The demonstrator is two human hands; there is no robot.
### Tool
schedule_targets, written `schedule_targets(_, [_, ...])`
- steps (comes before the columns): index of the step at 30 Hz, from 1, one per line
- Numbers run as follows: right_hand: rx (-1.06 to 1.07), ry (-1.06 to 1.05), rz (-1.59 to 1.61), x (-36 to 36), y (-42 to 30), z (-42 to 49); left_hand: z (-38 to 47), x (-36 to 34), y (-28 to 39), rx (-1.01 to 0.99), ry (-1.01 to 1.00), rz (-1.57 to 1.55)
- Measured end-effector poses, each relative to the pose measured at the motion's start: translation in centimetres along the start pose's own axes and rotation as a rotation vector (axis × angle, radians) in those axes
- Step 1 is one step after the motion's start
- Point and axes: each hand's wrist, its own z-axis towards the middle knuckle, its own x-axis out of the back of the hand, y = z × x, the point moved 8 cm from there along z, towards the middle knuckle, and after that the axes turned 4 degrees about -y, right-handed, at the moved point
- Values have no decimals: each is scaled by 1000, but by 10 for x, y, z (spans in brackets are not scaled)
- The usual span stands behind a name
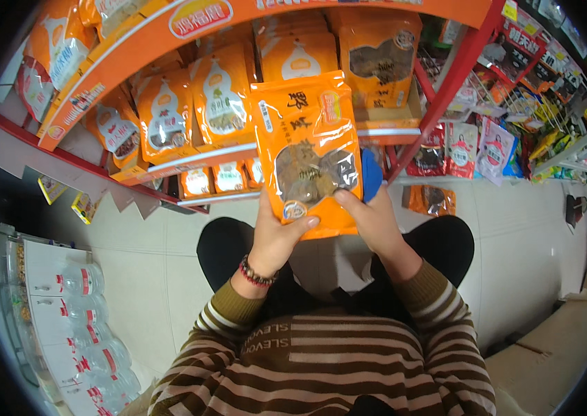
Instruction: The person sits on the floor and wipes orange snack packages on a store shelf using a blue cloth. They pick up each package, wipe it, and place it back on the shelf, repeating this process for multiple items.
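Both hands hold an orange plastic food pouch upright, its clear window showing dark brown dried pieces. My left hand grips the lower left edge, thumb on the front, a beaded bracelet at the wrist. My right hand holds the lower right edge, thumb on the front; the fingers of both hands are mostly hidden behind. A blue item pokes out between the pouch and my right hand; what it is cannot be told. Beyond the pouch, a similar orange pouch stands on the shelf.
An orange shelf unit with a red frame post holds rows of orange pouches. Another orange pouch lies on the floor to the right. Large water bottles stand at the left, cardboard at the lower right.
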Motion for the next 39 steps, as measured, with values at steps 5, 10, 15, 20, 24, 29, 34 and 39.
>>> schedule_targets(5, [-48,544,-37,60,-50,-11,33,45,61,-110,150,-237])
schedule_targets(10, [213,717,22,148,-88,-43,137,96,115,-92,195,-309])
schedule_targets(15, [163,1066,-244,250,-71,-91,222,83,135,-59,213,-167])
schedule_targets(20, [-133,1147,-134,335,24,-131,249,121,111,30,263,-6])
schedule_targets(24, [-542,1061,-613,438,159,-177,256,144,99,15,-130,-144])
schedule_targets(29, [-703,904,-489,494,306,-197,182,149,103,-257,355,340])
schedule_targets(34, [-770,1105,195,456,321,-145,106,58,57,-280,254,516])
schedule_targets(39, [-618,1219,325,490,411,-138,96,-16,19,-210,64,542])
